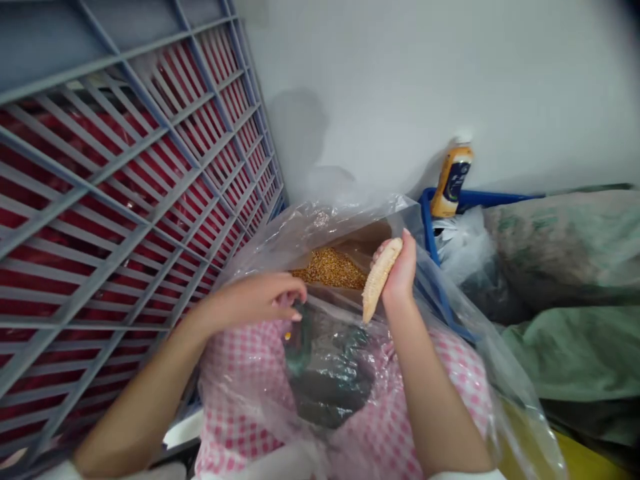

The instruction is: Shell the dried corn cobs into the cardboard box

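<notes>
My right hand [400, 270] is closed around a pale stripped corn cob [379, 277], held tilted above a cardboard box lined with clear plastic [350, 220]. A heap of loose yellow-brown kernels [331, 268] lies in the box. My left hand [260, 300] hovers at the box's near edge with its fingers curled together; a dark green object [299, 343] sits just below the fingertips, and I cannot make out whether they grip it. Pink-checked cloth [240, 393] on my lap shows through the plastic.
A stack of grey lattice crates [115, 180] with red contents fills the left. A yellow squeeze bottle [453, 177] stands in a blue crate [480, 199] by the white wall. Green sacks [565, 267] lie at the right.
</notes>
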{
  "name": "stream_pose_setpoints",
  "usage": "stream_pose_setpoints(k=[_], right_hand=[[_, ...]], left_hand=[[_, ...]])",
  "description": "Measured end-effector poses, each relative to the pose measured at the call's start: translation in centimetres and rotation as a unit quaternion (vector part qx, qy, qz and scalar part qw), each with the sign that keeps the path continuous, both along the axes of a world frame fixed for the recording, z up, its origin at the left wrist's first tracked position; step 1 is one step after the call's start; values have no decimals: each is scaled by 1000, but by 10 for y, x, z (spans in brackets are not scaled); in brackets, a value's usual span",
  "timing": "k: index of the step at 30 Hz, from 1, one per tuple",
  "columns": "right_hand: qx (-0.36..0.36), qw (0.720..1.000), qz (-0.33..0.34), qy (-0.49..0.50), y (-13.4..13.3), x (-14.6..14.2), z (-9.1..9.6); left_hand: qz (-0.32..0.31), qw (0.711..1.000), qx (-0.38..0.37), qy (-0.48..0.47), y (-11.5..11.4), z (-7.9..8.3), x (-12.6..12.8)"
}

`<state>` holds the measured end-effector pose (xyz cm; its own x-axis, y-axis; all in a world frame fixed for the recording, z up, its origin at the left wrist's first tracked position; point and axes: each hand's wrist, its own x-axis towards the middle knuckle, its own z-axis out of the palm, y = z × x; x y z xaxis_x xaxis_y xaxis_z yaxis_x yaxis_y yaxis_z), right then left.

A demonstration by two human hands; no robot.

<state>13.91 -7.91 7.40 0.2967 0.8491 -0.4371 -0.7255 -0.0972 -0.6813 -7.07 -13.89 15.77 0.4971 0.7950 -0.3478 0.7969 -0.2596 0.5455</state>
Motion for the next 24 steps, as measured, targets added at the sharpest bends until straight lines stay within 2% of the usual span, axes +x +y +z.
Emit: stream_pose_setpoints(k=[1,4,6,8,11,14,16,18,20,22,24], right_hand=[[6,1000,3,6,0,2,1],[20,1000,12,21,-1,7,2],[24,999,16,31,-1,9,3],[22,999,16,43,-1,10,4],[13,997,32,71,-3,10,6],[42,988,101,109,-4,13,8],[97,973,163,131,-6,16,9],[153,957,206,137,-9,18,11],[190,946,228,134,-13,19,14],[212,941,228,130,-17,22,17],[225,943,211,124,-20,25,22]], left_hand=[[-47,999,-17,10,-14,-12,-9],[-92,994,27,48,-45,-56,-28],[-107,987,73,92,-52,-80,-34],[-97,980,123,125,-45,-95,-35],[-28,974,192,119,-19,-94,-26],[84,955,273,85,4,-77,-7],[105,947,298,59,7,-65,2],[88,948,302,46,1,-60,2],[96,941,317,69,-14,-62,-13],[187,910,357,102,-33,-73,-36],[258,892,358,100,-54,-88,-60]])
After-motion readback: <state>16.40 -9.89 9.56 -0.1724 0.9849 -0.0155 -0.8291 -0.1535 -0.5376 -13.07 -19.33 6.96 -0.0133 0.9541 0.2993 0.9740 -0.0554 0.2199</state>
